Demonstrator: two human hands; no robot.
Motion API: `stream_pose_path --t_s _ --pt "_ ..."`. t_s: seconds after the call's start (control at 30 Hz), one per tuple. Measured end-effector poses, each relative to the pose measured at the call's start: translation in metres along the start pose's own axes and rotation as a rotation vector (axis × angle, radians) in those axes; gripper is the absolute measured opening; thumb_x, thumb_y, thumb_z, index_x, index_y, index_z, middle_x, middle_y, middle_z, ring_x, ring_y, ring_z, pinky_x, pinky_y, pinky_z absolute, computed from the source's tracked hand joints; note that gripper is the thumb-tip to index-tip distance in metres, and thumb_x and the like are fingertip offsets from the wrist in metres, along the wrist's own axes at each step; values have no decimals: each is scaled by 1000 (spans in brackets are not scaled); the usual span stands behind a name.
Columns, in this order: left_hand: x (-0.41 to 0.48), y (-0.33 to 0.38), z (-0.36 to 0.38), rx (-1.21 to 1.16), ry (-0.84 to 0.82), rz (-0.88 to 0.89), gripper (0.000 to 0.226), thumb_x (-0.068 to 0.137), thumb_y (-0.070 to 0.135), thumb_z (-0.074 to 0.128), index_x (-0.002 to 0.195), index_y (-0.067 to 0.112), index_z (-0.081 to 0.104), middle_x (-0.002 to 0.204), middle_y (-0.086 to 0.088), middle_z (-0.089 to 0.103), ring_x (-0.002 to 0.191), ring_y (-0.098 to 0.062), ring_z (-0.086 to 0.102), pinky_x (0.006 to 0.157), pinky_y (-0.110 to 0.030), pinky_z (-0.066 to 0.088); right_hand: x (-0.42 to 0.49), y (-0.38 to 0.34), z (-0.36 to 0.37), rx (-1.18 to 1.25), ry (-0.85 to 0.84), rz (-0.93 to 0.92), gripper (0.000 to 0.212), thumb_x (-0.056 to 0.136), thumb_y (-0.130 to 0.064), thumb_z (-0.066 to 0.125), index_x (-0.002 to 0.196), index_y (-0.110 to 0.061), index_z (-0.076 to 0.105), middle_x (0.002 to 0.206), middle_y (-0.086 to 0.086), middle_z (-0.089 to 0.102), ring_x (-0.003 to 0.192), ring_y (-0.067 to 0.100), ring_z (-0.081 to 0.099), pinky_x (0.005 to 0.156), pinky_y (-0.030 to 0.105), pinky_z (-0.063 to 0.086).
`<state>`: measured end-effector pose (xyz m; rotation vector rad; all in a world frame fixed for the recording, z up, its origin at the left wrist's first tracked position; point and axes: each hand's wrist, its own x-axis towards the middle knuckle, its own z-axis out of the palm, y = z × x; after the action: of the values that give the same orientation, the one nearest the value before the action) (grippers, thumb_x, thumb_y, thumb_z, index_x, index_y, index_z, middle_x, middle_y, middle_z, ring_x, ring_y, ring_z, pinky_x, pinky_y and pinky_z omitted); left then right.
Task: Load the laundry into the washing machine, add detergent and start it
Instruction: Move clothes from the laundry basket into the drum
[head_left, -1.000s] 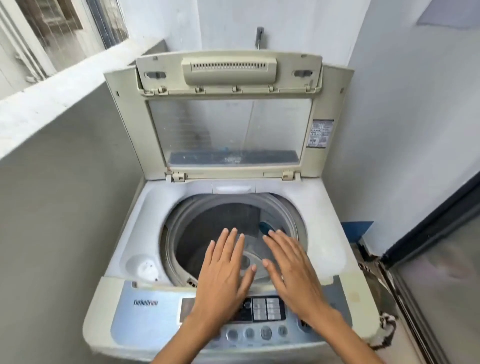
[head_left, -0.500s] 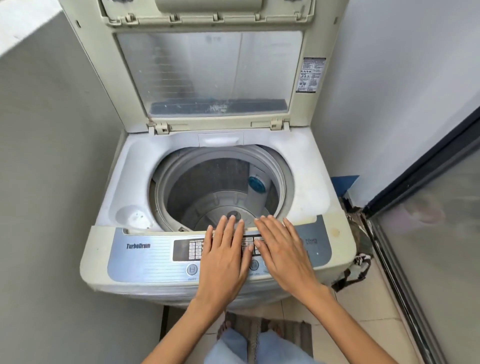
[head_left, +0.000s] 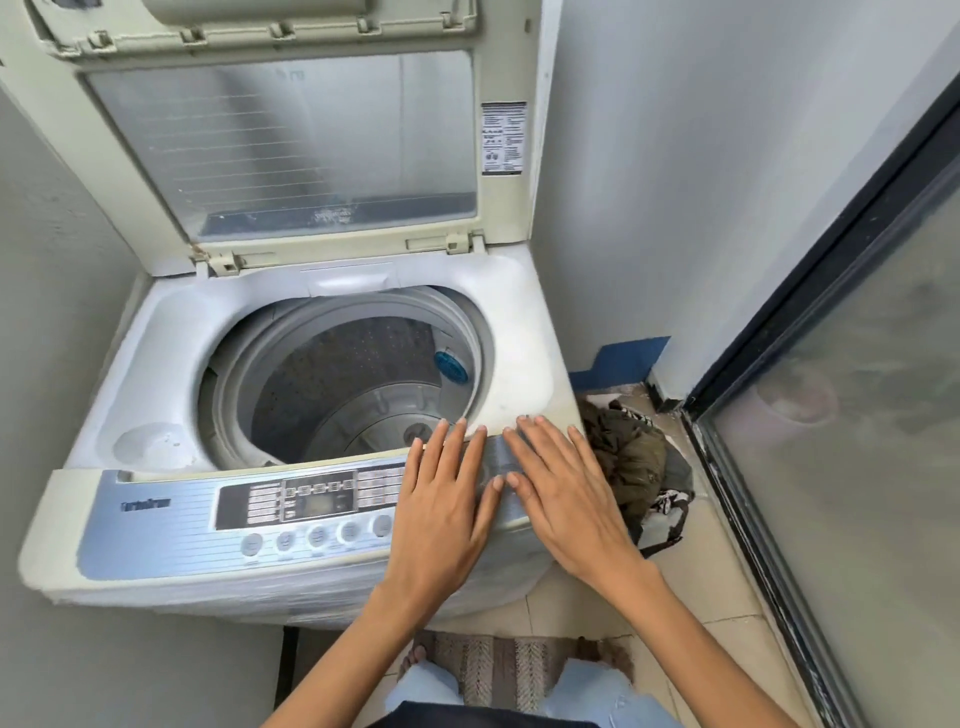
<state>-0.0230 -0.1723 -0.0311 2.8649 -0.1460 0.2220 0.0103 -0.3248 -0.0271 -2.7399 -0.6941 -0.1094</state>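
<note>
Left hand (head_left: 441, 512), right hand (head_left: 563, 499), flat, fingers spread, above washing machine (head_left: 171, 535)

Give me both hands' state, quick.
Left hand: open, flat, holding nothing.
Right hand: open, flat, holding nothing.

Both forearms are extended forward. The left hand (head_left: 441, 509) and right hand (head_left: 569, 499) are held flat, palms down, fingers spread, thumbs nearly touching.
</note>
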Motion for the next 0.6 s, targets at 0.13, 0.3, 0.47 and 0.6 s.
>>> stream_pose_path --t_s 0.13,0.3,0.47,0.6 --pt "13 65 23 -49 23 -32 53 98 43 27 138 13 43 147 -13 38 139 -26 30 113 -37 15 -18 60 -16 9 -22 2 52 99 -40 17 140 -16 39 145 4 40 138 17 29 113 37 12" --pt "28 138 49 -22 19 -10 52 97 41 31 141 14 39 148 -11 36 139 -25 28 114 -39 16 -38 130 -35 19 -60 -27 48 97 -34 26 139 -15 40 144 6 42 137 19 31 114 36 10" --pt "44 173 72 19 -71 -26 53 97 43 28 139 14 41 145 -11 42 137 -25 33 113 -39 17 -49 183 -34 7 -118 -17 50 96 -37 26 139 -17 39 144 5 42 137 19 32 114 39 16" --pt "63 175 102 42 -150 -27 54 95 43 30 138 13 43 144 -12 44 136 -26 36 114 -39 17 -48 217 -16 26 -178 35 52 95 -40 26 140 -17 38 145 6 40 137 19 31 113 39 16"
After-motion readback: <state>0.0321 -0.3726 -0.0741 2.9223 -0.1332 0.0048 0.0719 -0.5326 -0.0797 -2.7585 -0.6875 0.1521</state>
